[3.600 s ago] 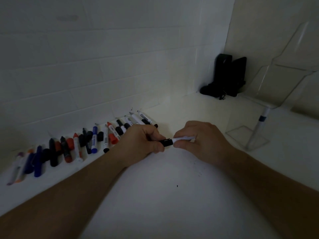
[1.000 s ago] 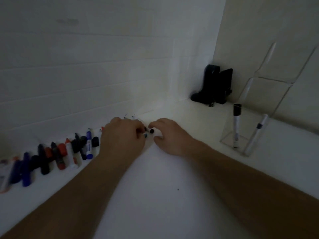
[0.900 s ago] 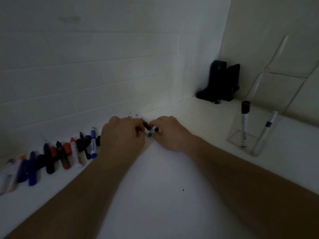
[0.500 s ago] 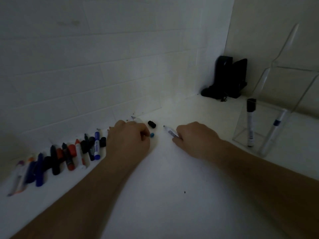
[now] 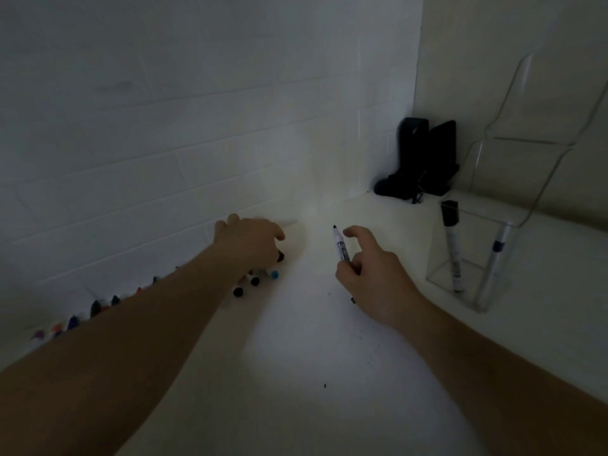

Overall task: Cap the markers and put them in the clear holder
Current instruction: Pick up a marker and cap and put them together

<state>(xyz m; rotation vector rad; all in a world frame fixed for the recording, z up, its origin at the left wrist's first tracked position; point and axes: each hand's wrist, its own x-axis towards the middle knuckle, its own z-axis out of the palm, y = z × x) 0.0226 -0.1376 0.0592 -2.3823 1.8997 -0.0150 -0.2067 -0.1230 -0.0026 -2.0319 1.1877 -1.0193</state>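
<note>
- White tabletop [image 5: 296, 373] in a dim tiled corner is where I am working, and the clear holder [image 5: 473, 258] on it serves as my landmark.
- My right hand [image 5: 371, 278] grasps an uncapped marker [image 5: 340, 246] between thumb and curled fingers, bare tip pointing up and away, forefinger lifted off it; it sits to the left of the holder, apart from it.
- My left hand [image 5: 250, 245] is farther left of the holder, down over the near end of the marker row [image 5: 98, 307], fingers curled over a black cap [image 5: 280, 256]. I cannot tell whether I have it pinched or am only touching it.
- Just beside that hand lie loose pieces: two black caps [image 5: 246, 287] and a small blue one [image 5: 274, 275].
- Done so far, as I judge it: two capped markers stand leaning inside the holder, a black-capped one [image 5: 452, 245] and a blue-banded one [image 5: 496, 258].
- Left to do: the marker in my right hand needs its cap pressed on and then goes into the holder; the long row against the wall, much of it hidden behind my left forearm, has yet to be dealt with. I would call the job barely begun.
- Behind the holder and to its left, a black object [image 5: 421, 159] sits in the very corner; I cannot make out what it is.
- White tiled wall [image 5: 164, 126] runs along the far side, left of the holder, and a plain pale wall [image 5: 493, 60] stands behind it.
- Lighting is low, so colours in the row are hard to read.
</note>
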